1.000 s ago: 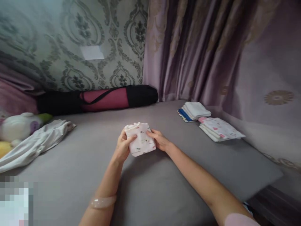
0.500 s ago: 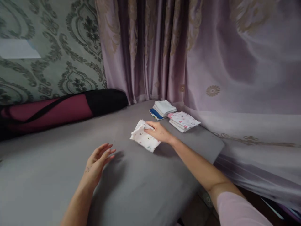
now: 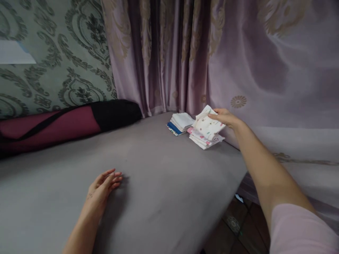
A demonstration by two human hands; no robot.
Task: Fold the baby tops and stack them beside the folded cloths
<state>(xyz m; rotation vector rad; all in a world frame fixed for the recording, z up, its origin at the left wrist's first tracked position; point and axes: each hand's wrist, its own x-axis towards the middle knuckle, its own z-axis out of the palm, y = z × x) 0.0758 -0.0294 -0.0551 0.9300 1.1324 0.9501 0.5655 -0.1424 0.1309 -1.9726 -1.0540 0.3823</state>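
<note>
My right hand [image 3: 225, 118] grips a folded white cloth [image 3: 208, 124] with small coloured prints, thumb in front and fingers behind. The cloth is tilted, just over a stack of folded printed cloths [image 3: 203, 141] and partly covering it; whether the two touch I cannot tell. To the left of that stack is another pile of folded cloths [image 3: 181, 122], white on top with a blue one lower down. My left hand [image 3: 103, 185] is over the grey sheet at the near left, fingers loosely bent and apart, holding nothing.
A grey-sheeted bed [image 3: 148, 183] spreads beneath both hands. Along the patterned wall lies a long maroon and black bag [image 3: 60, 123]. Purple curtains [image 3: 164, 63] hang behind the cloth piles. Past the bed's right edge, dark floor tiles [image 3: 235, 225] show.
My right hand has carried the folded cloth right and away from me, from mid-bed to over the printed stack. My left hand has drifted slightly left and nearer.
</note>
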